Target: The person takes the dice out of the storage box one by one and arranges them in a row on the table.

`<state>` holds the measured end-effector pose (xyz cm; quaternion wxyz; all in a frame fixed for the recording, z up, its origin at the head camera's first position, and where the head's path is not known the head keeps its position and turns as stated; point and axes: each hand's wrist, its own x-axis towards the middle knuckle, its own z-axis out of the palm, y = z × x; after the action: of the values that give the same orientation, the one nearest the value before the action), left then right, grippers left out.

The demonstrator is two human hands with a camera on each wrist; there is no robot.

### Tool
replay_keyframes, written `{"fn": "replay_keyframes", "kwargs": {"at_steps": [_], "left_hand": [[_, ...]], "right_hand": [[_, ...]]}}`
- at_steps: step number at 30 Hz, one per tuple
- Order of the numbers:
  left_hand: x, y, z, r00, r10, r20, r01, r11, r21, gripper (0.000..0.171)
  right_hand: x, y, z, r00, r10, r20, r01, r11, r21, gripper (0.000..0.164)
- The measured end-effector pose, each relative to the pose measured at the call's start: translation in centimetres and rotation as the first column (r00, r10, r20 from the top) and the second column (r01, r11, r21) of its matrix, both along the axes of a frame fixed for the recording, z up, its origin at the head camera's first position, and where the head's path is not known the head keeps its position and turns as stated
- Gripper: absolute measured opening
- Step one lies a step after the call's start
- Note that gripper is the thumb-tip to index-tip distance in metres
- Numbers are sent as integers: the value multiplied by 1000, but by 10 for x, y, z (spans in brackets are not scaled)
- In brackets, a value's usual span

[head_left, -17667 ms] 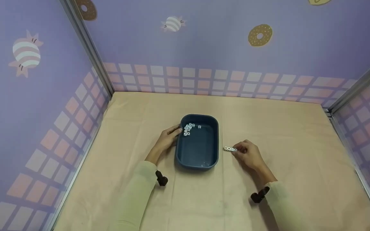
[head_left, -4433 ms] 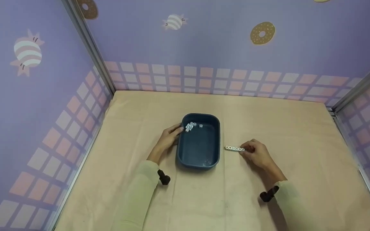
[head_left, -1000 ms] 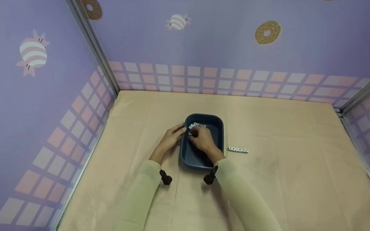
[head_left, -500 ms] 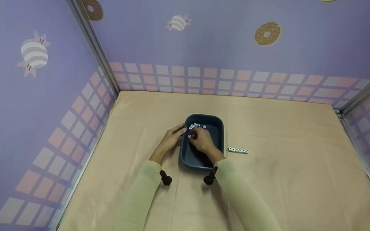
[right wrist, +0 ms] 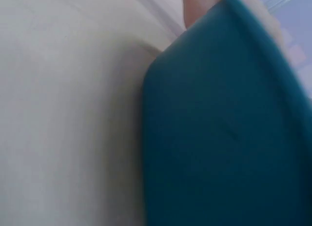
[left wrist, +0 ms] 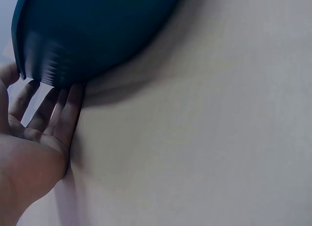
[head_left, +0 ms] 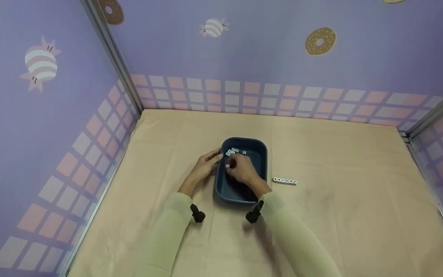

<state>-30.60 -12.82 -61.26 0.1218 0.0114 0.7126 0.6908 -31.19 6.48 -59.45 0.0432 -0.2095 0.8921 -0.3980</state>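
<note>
A dark blue tub (head_left: 223, 186) stands on the cloth. My left hand (head_left: 204, 167) holds it at its left side, thumb at the rim and the other fingers against the outer wall, as the left wrist view shows. My right hand (head_left: 243, 168) reaches inside, fingers curled, pinching a small white cube (head_left: 227, 166) at the fingertips. Beyond those fingers lies a pile of small marked white cubes (head_left: 230, 152), with a lone cube (head_left: 244, 152) to its right. Outside the tub, to the right, several such cubes form a straight row (head_left: 284, 181), dark marks facing up.
A beige cloth (head_left: 340, 184) covers the table. Purple walls with a pink and white check band (head_left: 252, 98) enclose it at the back and sides. In the right wrist view the tub's outer wall (right wrist: 219, 128) fills much of the picture.
The row grew longer over the earlier frames. My right hand then left it for the tub, and in the last second it drew one cube slightly nearer, away from the pile. The left hand stayed put.
</note>
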Motion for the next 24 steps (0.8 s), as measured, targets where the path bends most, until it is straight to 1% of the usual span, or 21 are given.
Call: {"fn": "replay_keyframes", "kwargs": {"at_steps": [1,3,6,8,11,14,18,21,24], "left_hand": [[0,0,1,1000,3,3,-3,1000,6,53],[-1,0,2,1000,6,7,-6,1000,26,53],[-1,1,3,1000,7,22,-8,999,51,53],[-1,1,3,1000,0,30,-1,999,51,54],[0,1,2,999,4,40,-5,1000,27,55],[1,0,1,999,20,37,-20,1000,-1,57],[2,0,3,999,25,32,-25,1000,-2,58],[1,1,3,1000,15,27,-15,1000,-7,57],[1,2,3,1000,9,14,-9,1000,-29,56]], "right_hand": [[1,2,4,1000,25,7,-25,1000,-13,9],[4,9,13,996,88,-7,-88,996,-31,9],[11,23,29,984,162,-74,-164,986,-28,9],[17,36,38,975,180,-127,-186,982,-35,10],[25,60,47,965,171,-200,-188,980,-66,10],[31,89,50,958,118,-262,-150,983,-105,11],[34,130,49,951,14,-310,-57,990,-129,11],[34,162,44,952,-52,-303,20,994,-108,11],[36,191,36,961,-93,-261,79,995,-61,11]]}}
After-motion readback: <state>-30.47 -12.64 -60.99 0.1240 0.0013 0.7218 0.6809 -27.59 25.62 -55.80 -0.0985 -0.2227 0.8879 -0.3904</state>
